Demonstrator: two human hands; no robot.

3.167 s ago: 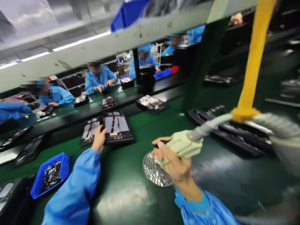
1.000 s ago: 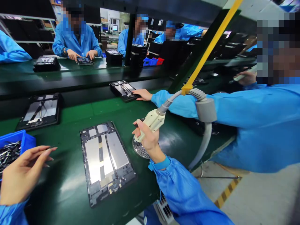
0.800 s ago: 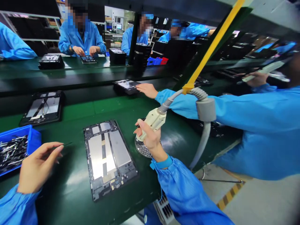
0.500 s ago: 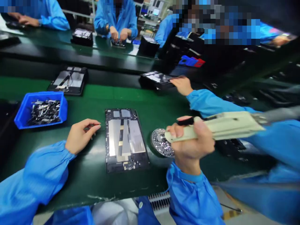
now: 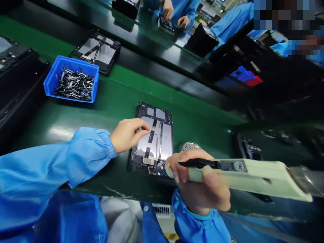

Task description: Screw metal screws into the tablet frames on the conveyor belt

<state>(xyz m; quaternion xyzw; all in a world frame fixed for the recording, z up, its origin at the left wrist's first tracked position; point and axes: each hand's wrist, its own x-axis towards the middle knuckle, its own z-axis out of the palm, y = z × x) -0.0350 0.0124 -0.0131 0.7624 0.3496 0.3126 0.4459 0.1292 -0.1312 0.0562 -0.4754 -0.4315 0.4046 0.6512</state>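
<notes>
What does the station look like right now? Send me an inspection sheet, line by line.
Surface: green conveyor belt, glossy.
Job's things: tablet frame lying flat, silver panels showing.
Clutter: blue bin of small metal parts; perforated metal disc beside the frame.
Hands: left hand over the frame; right hand gripping a cream electric screwdriver, its tip at the frame's lower edge.
Cables: grey hose leaving the screwdriver rightward.
Surroundings: co-worker's hands at the bench beyond.

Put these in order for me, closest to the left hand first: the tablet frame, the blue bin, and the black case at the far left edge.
From the left hand:
1. The tablet frame, right under the fingertips, to the hand's right.
2. The blue bin, up and to the left.
3. The black case, farther left, at the picture's edge.
</notes>
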